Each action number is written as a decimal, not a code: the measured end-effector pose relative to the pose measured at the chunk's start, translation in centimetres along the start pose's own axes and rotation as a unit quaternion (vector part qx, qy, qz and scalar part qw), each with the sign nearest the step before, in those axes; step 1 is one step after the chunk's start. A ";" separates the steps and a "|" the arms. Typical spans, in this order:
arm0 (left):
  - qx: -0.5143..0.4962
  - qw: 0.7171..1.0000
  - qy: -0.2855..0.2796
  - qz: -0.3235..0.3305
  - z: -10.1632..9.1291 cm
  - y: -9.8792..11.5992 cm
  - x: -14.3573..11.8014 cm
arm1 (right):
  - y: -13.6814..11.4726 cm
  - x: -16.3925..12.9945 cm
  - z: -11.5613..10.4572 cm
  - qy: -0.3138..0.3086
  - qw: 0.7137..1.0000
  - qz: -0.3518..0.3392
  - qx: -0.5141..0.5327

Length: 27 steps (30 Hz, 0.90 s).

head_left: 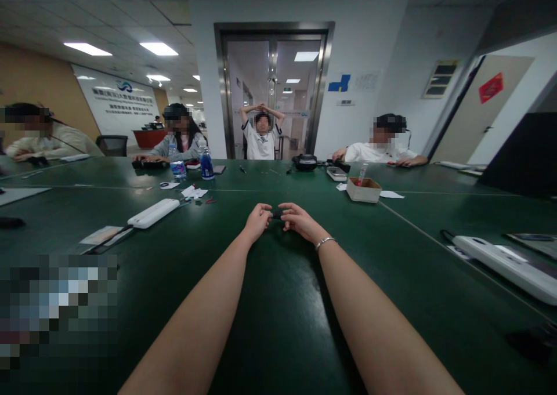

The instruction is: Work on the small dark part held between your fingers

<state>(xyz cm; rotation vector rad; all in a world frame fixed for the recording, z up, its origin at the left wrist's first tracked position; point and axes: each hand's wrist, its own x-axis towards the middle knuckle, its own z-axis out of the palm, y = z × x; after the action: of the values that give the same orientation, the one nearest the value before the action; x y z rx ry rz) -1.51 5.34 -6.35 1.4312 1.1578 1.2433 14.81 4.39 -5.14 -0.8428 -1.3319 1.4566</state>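
Straight ahead above the green table (278,302), both my forearms reach out and the hands meet around a small, dark, rod-like object (276,214). My left hand (258,221) pinches its left end between thumb and fingers. The fingers of my right hand (301,221) close on the right end, and a metal bracelet (325,242) circles that wrist. The object's exact kind is too small and dark to make out.
A white power strip (154,213) lies left, another power strip (507,264) right. Paper scraps (194,192), bottles (206,163) and a small box (364,191) stand farther off. Several people sit across the table; one person (262,134) has both arms raised overhead.
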 end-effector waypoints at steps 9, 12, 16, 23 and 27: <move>0.005 1.000 -0.006 0.016 0.0 0.3 -0.3 | 0.2 0.3 0.0 -0.020 0.999 -0.015 -0.028; 0.017 0.999 -0.019 0.023 0.0 0.2 -0.3 | 0.1 0.1 -0.2 -0.029 0.999 -0.010 -0.013; 0.019 1.000 -0.016 0.016 0.0 -0.1 0.0 | 0.1 0.0 -0.3 -0.031 0.999 -0.006 -0.011; 0.025 1.000 -0.012 0.000 0.0 0.5 -0.2 | 0.1 0.1 -0.3 -0.035 0.999 -0.001 -0.009; 0.036 0.999 -0.024 0.003 0.0 0.4 -0.2 | 0.1 0.0 -0.3 -0.033 0.999 0.002 -0.005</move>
<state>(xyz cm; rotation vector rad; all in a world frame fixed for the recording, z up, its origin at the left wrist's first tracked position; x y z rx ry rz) -1.52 5.11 -6.00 1.5101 1.1760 1.1749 15.10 4.54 -5.29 -0.8096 -1.3893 1.4924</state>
